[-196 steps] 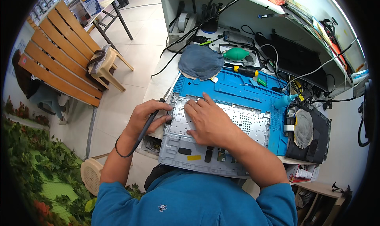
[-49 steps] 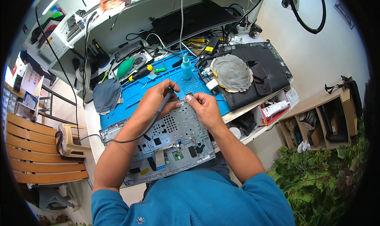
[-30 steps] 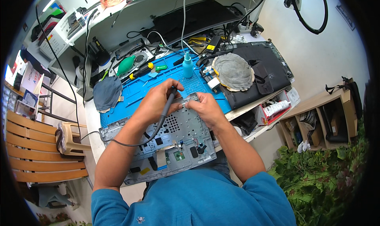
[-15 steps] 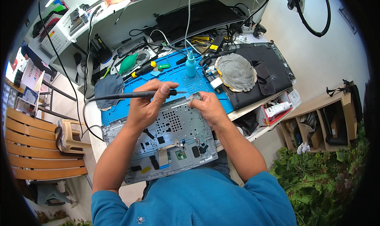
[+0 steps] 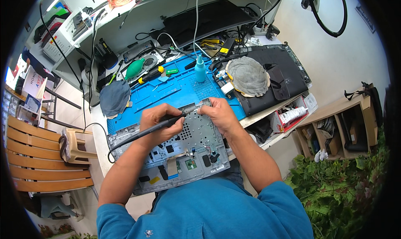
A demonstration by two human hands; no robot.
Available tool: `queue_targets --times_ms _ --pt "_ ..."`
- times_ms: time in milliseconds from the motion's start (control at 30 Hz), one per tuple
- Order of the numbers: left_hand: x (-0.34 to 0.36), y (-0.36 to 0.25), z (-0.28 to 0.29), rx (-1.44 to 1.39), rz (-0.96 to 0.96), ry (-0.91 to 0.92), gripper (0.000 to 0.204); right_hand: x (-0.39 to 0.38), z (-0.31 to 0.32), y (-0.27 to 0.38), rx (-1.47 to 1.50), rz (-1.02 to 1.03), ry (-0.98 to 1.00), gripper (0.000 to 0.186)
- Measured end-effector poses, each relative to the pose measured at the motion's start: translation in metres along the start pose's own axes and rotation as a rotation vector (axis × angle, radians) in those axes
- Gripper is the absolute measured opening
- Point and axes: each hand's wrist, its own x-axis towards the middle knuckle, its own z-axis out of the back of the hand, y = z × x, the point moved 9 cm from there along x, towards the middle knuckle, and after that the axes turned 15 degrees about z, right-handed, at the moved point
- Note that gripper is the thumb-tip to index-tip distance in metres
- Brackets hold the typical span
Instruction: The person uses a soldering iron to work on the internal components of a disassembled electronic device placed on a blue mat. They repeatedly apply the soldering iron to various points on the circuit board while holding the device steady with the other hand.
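Observation:
A grey laptop case (image 5: 198, 165), its inner side up, rests tilted between my body and the bench. My left hand (image 5: 155, 118) is closed like a pen grip on a black soldering iron (image 5: 141, 134), whose cable trails to the left. The iron's tip points at the case's far edge, close to my right fingers; whether it touches cannot be made out. My right hand (image 5: 220, 114) pinches the far right corner of the case, at a small hinge-like metal piece (image 5: 204, 102). My right fingers partly hide that piece.
Beyond the case lies a blue work mat (image 5: 163, 90) with a teal bottle (image 5: 200, 71). A black laptop (image 5: 267, 92) bearing a grey round pad (image 5: 247, 76) is at right. A dark cloth (image 5: 115, 97), green air blower (image 5: 134, 69) and yellow-black screwdriver (image 5: 151, 74) lie left.
My left hand has come down and nearer, and the soldering iron has swung from almost level to a slant, its tip up against the far edge region. My right hand stays put.

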Motion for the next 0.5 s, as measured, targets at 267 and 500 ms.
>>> queue_targets --times_ms 267,500 --pt "-0.002 -0.007 -0.007 -0.010 -0.056 0.021 0.018 -0.001 -0.001 0.001 0.022 0.002 0.000 0.016" --pt "-0.001 -0.009 -0.009 0.022 -0.079 0.024 0.019 -0.002 -0.002 0.002 0.014 0.004 -0.011 0.016"
